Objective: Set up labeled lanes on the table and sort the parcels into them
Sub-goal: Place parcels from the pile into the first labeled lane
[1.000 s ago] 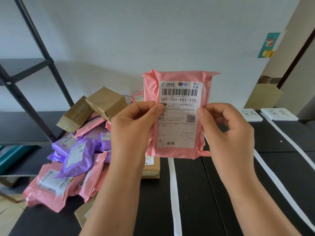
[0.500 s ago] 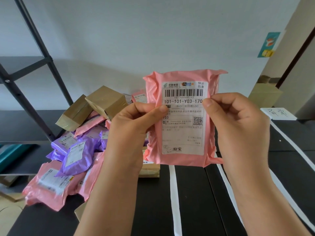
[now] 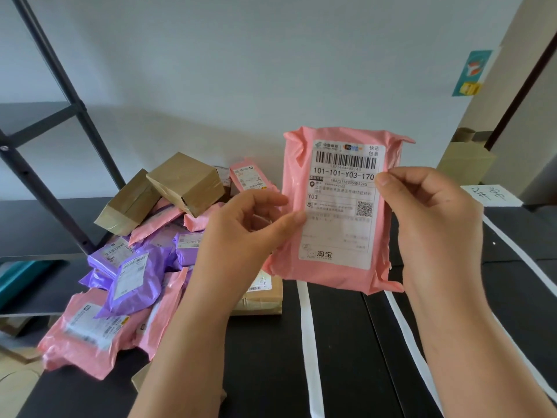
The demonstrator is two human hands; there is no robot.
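A person held a pink parcel [image 3: 331, 276] up in the air with both hands, above the black worktop [image 3: 346, 372]. The parcel stood upright and its white label [image 3: 340, 230] faced the camera. The label had a barcode at the top, then the big print 101-101-Y03-170, and Y03 lower down on the left.

The left hand [image 3: 247, 227] pinched the left edge of the parcel, with the thumb tip pressed on the edge of the label. The right hand [image 3: 434, 218] gripped the right edge, with the thumb on the front beside the big print and the other fingers curled round the side. Both hands were closed on the parcel.

Below the parcel, white tape strips [image 3: 307, 342] ran along the worktop toward the person and split it into long lanes. At the far right end lay a white paper sign [image 3: 494, 196] with handwriting that I could not read.

On the left side of the worktop lay a big pile of parcels. Purple bags [image 3: 132, 285] lay in the middle, pink bags [image 3: 87, 333] lay at the front, and two brown boxes [image 3: 184, 182] sat tilted on top at the back. A flat brown parcel [image 3: 262, 300] was partly hidden by the left arm.

A black metal rack [image 3: 78, 116] stood behind the pile. A tan cardboard box [image 3: 464, 164] stood by the wall on the right, with a teal sticker [image 3: 471, 73] on the wall above it.
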